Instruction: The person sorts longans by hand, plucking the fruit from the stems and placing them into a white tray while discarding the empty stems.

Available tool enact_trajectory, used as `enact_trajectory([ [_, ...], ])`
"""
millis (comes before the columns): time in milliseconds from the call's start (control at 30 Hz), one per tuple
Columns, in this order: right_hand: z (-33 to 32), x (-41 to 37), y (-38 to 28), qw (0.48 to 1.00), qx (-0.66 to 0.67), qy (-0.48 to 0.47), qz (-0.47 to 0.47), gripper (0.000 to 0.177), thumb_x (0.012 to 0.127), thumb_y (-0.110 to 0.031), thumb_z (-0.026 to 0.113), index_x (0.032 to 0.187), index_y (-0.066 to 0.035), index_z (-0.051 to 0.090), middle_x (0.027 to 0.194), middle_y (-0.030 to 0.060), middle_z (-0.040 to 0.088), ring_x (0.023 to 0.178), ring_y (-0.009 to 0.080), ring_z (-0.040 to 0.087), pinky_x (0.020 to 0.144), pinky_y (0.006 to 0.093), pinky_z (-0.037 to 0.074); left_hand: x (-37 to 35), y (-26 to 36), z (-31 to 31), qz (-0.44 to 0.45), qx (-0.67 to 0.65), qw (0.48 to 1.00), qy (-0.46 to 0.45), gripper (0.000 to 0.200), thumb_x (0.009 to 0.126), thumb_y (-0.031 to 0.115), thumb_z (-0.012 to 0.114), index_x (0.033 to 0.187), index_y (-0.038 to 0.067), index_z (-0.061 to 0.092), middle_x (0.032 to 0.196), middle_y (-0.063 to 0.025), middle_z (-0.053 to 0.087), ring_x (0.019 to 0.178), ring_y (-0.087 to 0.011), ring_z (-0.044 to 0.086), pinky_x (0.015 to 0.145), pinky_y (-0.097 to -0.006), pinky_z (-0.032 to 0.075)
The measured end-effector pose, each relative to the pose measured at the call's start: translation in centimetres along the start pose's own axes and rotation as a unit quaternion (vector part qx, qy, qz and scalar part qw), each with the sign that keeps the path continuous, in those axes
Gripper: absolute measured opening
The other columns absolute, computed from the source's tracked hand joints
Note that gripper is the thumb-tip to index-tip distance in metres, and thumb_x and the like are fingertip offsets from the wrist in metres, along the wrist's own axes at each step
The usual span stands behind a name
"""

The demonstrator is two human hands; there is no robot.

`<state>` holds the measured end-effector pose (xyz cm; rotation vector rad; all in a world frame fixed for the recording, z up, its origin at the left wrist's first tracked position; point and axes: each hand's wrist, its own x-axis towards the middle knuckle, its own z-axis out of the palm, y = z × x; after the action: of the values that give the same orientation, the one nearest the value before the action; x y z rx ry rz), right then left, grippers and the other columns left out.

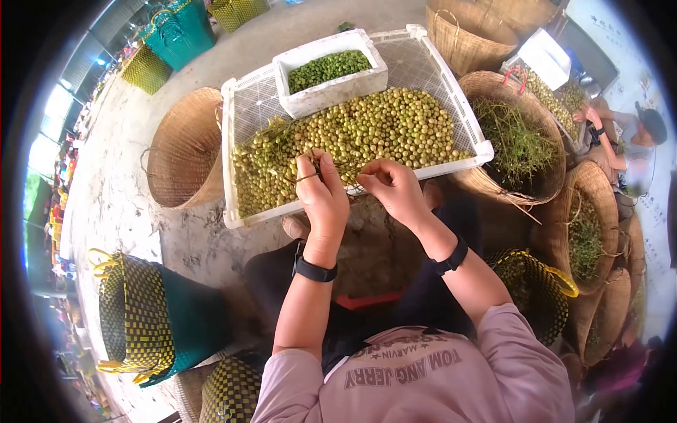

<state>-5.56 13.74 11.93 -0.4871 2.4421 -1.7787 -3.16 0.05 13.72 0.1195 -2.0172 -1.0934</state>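
Note:
A white plastic tray (233, 155) holds many round yellow-green fruits (395, 127). On its back part sits a white foam box (338, 95) of smaller green pieces (329, 69). Over the tray's front edge, my left hand (324, 194) is closed around a thin dark stem. My right hand (397, 189) is just to its right, fingers pinched at the other side of thin stems. A bunch of stems with fruits (277, 141) lies in the tray behind my left hand.
An empty-looking wicker basket (185, 151) stands left; another with green stalks (511, 137) stands right, with more baskets (589, 225) beyond. Yellow-black woven baskets (137, 314) (532, 289) flank my legs. A co-worker (620, 141) sits at far right.

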Motion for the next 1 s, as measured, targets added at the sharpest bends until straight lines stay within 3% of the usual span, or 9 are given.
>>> enact_trajectory([
  [67,0.4,0.3,0.7,0.969,0.247,-0.016,0.021,0.015,0.088,-0.018,0.064,0.087,-0.003,0.065,0.068,-0.0046,0.055,0.061,0.0040,0.046,0.053,0.0218,0.035,-0.4,-0.5,0.1,-0.062,-0.018,0.998,-0.009,0.017,0.099,0.018,0.049,0.093,0.002,0.051,0.063,-0.0060,0.046,0.056,-0.0160,0.042,0.052,-0.0325,0.034],
  [200,0.1,0.0,1.4,0.922,0.357,-0.062,0.138,0.011,0.090,-0.017,0.057,0.088,-0.008,0.061,0.071,-0.0100,0.046,0.061,-0.0007,0.036,0.052,0.0182,0.028,-1.1,-2.2,1.2,-0.100,-0.037,0.994,-0.013,0.016,0.099,0.014,0.049,0.090,0.001,0.048,0.062,-0.0082,0.048,0.054,-0.0182,0.043,0.050,-0.0334,0.035],
  [333,0.3,0.4,2.8,0.912,0.368,-0.082,0.165,0.011,0.092,-0.021,0.053,0.086,-0.012,0.055,0.067,-0.0106,0.039,0.054,-0.0006,0.030,0.046,0.0174,0.021,-1.6,-2.3,1.2,-0.113,-0.018,0.993,-0.036,0.015,0.098,0.013,0.050,0.091,0.000,0.049,0.066,-0.0107,0.052,0.055,-0.0225,0.048,0.053,-0.0348,0.039],
  [400,0.1,0.3,2.9,0.910,0.367,-0.093,0.169,0.015,0.092,-0.025,0.054,0.085,-0.012,0.058,0.068,-0.0101,0.043,0.057,-0.0004,0.034,0.050,0.0187,0.025,-1.9,-2.9,1.5,-0.056,0.002,0.998,-0.027,0.013,0.097,0.012,0.051,0.093,-0.001,0.050,0.073,-0.0150,0.057,0.061,-0.0299,0.055,0.057,-0.0377,0.043],
  [500,0.8,0.3,3.1,0.932,0.310,-0.084,0.166,0.017,0.094,-0.026,0.055,0.086,-0.012,0.058,0.069,-0.0099,0.043,0.057,0.0002,0.035,0.049,0.0190,0.025,-2.0,-3.2,1.8,-0.051,0.000,0.999,-0.015,0.013,0.097,0.013,0.051,0.095,0.000,0.052,0.070,-0.0129,0.054,0.059,-0.0242,0.052,0.054,-0.0347,0.039],
  [567,1.7,0.3,3.9,0.980,0.194,-0.052,0.016,0.019,0.095,-0.028,0.056,0.089,-0.011,0.060,0.069,-0.0099,0.044,0.057,0.0006,0.036,0.049,0.0187,0.026,-1.9,-3.3,1.8,-0.041,0.008,0.999,-0.014,0.013,0.098,0.013,0.051,0.095,0.001,0.052,0.070,-0.0132,0.055,0.060,-0.0244,0.052,0.055,-0.0348,0.040],
  [667,1.7,0.1,3.8,0.981,0.185,-0.043,0.028,0.018,0.096,-0.026,0.056,0.092,-0.009,0.061,0.070,-0.0102,0.045,0.058,0.0001,0.036,0.049,0.0176,0.026,-1.7,-3.0,1.6,-0.045,-0.006,0.999,-0.016,0.015,0.098,0.015,0.050,0.095,0.001,0.052,0.069,-0.0107,0.052,0.059,-0.0216,0.049,0.056,-0.0336,0.039],
  [767,0.9,-0.4,3.0,0.930,0.335,-0.055,0.139,0.019,0.097,-0.025,0.053,0.095,-0.008,0.062,0.069,-0.0106,0.043,0.057,0.0001,0.034,0.049,0.0168,0.026,-1.5,-3.3,1.2,-0.118,-0.037,0.992,-0.038,0.019,0.100,0.020,0.048,0.096,0.002,0.052,0.071,-0.0066,0.050,0.062,-0.0175,0.045,0.058,-0.0312,0.039],
  [1000,0.1,0.4,3.7,0.865,0.459,-0.080,0.187,0.021,0.098,-0.027,0.050,0.095,-0.009,0.060,0.067,-0.0092,0.039,0.054,0.0024,0.032,0.048,0.0174,0.026,-1.7,-6.8,1.3,-0.299,-0.155,0.942,0.003,0.023,0.101,0.028,0.049,0.099,0.004,0.052,0.077,0.0037,0.046,0.064,-0.0054,0.035,0.055,-0.0231,0.031],
])
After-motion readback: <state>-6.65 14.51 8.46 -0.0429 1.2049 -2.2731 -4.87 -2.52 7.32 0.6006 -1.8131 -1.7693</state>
